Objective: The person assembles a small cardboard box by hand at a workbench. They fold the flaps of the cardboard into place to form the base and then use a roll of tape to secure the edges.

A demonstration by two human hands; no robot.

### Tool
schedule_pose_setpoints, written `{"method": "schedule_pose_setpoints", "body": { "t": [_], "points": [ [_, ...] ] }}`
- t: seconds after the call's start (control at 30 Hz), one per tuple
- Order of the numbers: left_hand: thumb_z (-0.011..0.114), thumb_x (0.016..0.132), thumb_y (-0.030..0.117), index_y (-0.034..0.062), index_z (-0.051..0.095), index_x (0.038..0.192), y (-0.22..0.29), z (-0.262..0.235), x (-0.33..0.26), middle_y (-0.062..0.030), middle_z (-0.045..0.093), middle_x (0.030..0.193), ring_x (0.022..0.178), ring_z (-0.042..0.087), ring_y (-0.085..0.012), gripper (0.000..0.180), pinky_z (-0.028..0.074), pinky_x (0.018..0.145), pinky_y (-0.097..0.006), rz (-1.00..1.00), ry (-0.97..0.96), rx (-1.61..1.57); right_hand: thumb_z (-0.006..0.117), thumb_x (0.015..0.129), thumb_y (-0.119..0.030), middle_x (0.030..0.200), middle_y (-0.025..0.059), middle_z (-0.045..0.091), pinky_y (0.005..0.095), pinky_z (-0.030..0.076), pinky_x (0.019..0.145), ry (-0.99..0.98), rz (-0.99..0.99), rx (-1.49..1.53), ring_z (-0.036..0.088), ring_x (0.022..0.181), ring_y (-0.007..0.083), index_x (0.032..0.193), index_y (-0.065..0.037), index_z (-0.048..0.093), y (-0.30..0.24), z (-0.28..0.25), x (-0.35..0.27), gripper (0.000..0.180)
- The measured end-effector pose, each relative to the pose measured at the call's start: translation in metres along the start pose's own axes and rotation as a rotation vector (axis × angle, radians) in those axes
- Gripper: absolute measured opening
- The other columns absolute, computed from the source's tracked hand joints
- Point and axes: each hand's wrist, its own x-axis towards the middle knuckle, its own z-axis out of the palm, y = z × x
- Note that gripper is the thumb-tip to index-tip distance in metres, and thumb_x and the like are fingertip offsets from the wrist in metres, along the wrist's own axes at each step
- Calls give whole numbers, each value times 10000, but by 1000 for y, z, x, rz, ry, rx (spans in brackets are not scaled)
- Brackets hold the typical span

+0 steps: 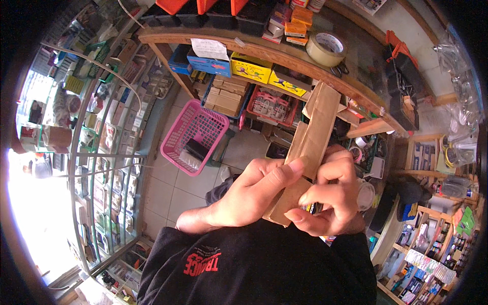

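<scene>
Apparently for steadiness, the left grip (254,192) clamps a cardboard box (319,122); just rightward curls the right grip (335,197), hold unclear.

Pale square tiles cover the floor (182,203). Glass shelves (114,256) in a metal frame line the left side, with harsh white light (35,218) beyond them. A wood-edged worktop (168,38) spans the top, a pale wall (386,26) behind; wooden shelves (433,213) stand at right.
</scene>
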Motion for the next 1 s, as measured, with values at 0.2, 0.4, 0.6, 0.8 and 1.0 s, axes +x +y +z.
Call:
{"method": "schedule_pose_setpoints", "body": {
  "t": [0.2, 0.4, 0.6, 0.8, 1.0],
  "points": [
    [475, 1023, 339, 1, 659, 1002, 3, 4, -3, -51, 669, 810, 651, 615, -107, 386, 474, 560, -244, 65, 4, -32, 852, 712, -285, 882, -8, 450, 376, 364, 712, -10, -47, -53, 456, 807, 208, 1012, -198, 677, -5, -2, 6, 357],
    [433, 1063, 377, 36, 655, 956, 3, 5, -6, 18, 622, 806, 696, 548, -34, 421, 446, 591, -221, 24, -33, -90, 855, 698, -286, 864, -14, 429, 378, 357, 706, 1, -84, -91, 443, 804, 206, 984, -196, 682, -5, 0, 4, 346],
    [455, 1057, 370, 25, 653, 903, -5, 2, -1, 28, 606, 757, 678, 523, -28, 426, 426, 574, -226, 28, -42, -34, 858, 705, -297, 874, -3, 410, 386, 344, 730, -32, 4, -104, 426, 831, 220, 933, -191, 668, -10, 2, 0, 316],
    [443, 1061, 370, 21, 656, 895, -1, 3, -3, 24, 609, 758, 670, 523, -30, 441, 425, 570, -226, 57, -3, 0, 855, 725, -356, 905, 12, 433, 396, 351, 744, -18, -28, -46, 432, 846, 224, 978, -175, 647, -7, 2, -2, 375],
    [434, 1064, 376, 18, 658, 952, 0, 6, -6, 20, 621, 788, 680, 548, -34, 437, 440, 577, -218, 68, 3, -78, 851, 734, -343, 925, 10, 452, 418, 373, 766, 3, -35, -65, 448, 858, 222, 1049, -168, 661, -9, 4, 0, 408]
  ]
}}
